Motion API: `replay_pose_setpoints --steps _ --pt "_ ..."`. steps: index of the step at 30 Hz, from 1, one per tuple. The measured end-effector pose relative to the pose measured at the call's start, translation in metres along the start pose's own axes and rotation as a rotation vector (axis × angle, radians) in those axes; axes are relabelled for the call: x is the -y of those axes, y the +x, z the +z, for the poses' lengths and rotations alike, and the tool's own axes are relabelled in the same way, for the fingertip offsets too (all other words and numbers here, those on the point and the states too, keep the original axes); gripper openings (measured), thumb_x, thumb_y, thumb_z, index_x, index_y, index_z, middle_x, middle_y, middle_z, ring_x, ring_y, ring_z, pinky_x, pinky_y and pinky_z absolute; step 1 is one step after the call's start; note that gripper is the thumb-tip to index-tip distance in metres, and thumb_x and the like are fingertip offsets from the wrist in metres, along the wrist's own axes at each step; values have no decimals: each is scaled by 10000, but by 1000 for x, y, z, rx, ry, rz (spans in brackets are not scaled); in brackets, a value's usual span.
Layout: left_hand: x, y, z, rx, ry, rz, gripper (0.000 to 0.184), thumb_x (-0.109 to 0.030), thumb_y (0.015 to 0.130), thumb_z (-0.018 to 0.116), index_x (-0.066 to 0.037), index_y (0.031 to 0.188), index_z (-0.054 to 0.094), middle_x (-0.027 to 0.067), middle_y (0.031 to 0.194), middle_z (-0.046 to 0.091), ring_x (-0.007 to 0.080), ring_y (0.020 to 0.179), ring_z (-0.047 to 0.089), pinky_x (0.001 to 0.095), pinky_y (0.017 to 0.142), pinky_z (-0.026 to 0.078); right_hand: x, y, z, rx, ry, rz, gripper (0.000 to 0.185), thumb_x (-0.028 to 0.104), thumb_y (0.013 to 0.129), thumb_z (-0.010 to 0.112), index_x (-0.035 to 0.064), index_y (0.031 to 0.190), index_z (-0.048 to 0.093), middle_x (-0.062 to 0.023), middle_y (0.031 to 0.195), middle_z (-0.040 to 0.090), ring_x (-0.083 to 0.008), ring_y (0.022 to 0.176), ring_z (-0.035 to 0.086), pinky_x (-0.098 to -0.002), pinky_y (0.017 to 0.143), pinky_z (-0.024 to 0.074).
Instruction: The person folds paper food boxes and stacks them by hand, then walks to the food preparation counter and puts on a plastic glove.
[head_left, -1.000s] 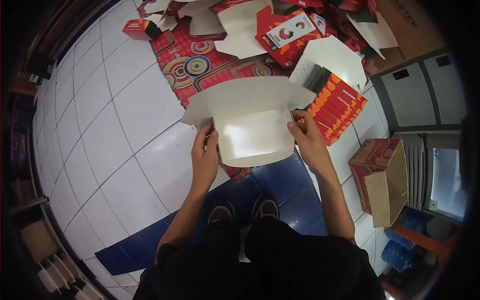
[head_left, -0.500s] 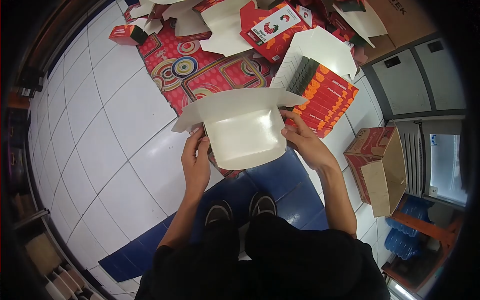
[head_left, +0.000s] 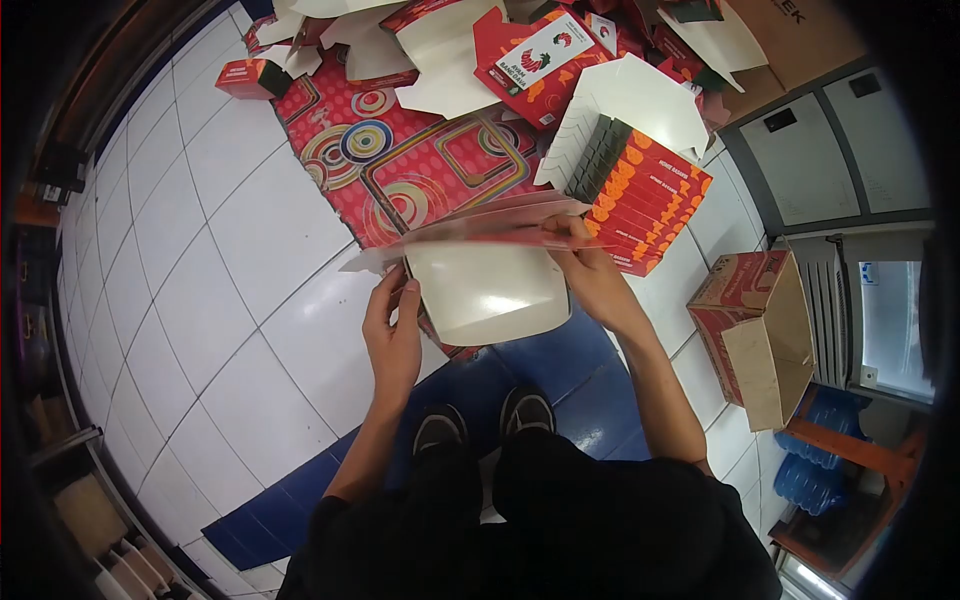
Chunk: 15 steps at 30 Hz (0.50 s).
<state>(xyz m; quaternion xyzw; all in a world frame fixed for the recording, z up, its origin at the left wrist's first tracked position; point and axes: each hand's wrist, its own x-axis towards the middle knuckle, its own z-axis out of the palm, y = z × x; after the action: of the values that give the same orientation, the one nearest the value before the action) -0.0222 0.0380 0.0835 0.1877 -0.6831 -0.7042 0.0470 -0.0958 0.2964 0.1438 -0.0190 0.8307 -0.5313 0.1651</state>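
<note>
A paper food box (head_left: 490,295), white inside, is held up over the floor in front of me, its cavity facing me. My left hand (head_left: 393,320) grips its left side, thumb near the rim and fingers behind. At the top right, my right hand (head_left: 590,270) has its fingers closed on the box's lid flap (head_left: 500,215), which is tilted and blurred by motion. Just beyond the right hand lies a row of folded red-and-orange boxes (head_left: 655,200) packed tightly together.
A pile of folded red boxes (head_left: 545,65) lies on a patterned red mat (head_left: 400,150). One small red box (head_left: 250,78) sits at the mat's far left corner. At right stand an open brown carton (head_left: 765,340), grey cabinets (head_left: 810,150) and blue water bottles (head_left: 810,485).
The lid flap has swung from standing upright towards me, over the box's far edge. My right hand has moved up from the box's right side to the flap. My left hand stays put.
</note>
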Motion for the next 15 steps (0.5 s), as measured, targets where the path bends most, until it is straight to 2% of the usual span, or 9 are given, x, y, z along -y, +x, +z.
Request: replay_pose_setpoints --steps 1,3,5,7,9,10,12,13,15 --pt "2 1 -1 -14 9 -2 426 -246 1034 629 33 1356 605 134 1182 678 223 1121 636 348 976 496 1 0 -1 -4 1 -3 426 293 1036 532 27 1366 491 -219 1223 650 -292 1145 642 -377 981 471" --pt "-2 0 -1 -6 9 14 431 -268 1028 642 30 1339 612 131 1162 682 225 1106 639 345 961 498 6 0 -1 28 -9 23 340 209 1049 508 -24 1296 524 -112 1241 594 -189 1185 562 -323 1023 423" --pt "-5 0 -1 -5 8 26 437 -291 1022 655 26 1321 619 128 1141 686 227 1090 641 342 947 501 3 0 -4 25 -29 8 323 207 1054 507 -26 1275 541 -108 1210 610 -179 1165 572 -315 1009 429" --pt "-5 -1 -2 11 82 0 397 -271 1043 628 22 1308 591 97 1187 657 165 1060 637 355 888 562 -4 1 -8 28 -50 -3 308 205 1059 506 -28 1254 559 -104 1178 626 -169 1144 582 -307 995 436" --pt "-8 -2 1 -28 72 -14 405 -293 1025 654 25 1273 621 110 1148 675 180 1051 637 342 886 532 -13 7 -14 86 -85 28 324 228 1064 528 -34 1242 596 -78 1106 672 -160 1022 619 -318 893 477" --pt "-9 -1 3 -63 62 -24 414 -316 1007 680 27 1237 651 122 1109 692 194 1042 637 329 885 501 -19 10 -11 87 -83 30 324 228 1064 528 -34 1242 596 -78 1106 672 -160 1022 619 -318 893 477" --pt "-10 0 5 -69 84 0 402 -314 1006 683 29 1215 659 119 1091 699 188 1018 645 325 859 508 -22 14 -2 -66 57 92 338 289 1021 599 -8 1129 719 -169 891 730 -264 827 702 -373 761 514" --pt "-10 1 6 -75 105 26 391 -311 1005 685 32 1192 668 117 1073 706 182 994 652 322 833 515 -16 14 2 -67 60 92 338 289 1021 599 -8 1129 719 -169 891 730 -264 827 702 -373 761 514" --pt "-14 4 8 -85 110 2 382 -311 1005 685 32 1174 675 117 1055 713 179 963 659 316 800 520 -1 13 10 -251 -276 65 350 299 1009 624 -14 1093 757 -195 805 734 -288 717 708 -390 699 523"
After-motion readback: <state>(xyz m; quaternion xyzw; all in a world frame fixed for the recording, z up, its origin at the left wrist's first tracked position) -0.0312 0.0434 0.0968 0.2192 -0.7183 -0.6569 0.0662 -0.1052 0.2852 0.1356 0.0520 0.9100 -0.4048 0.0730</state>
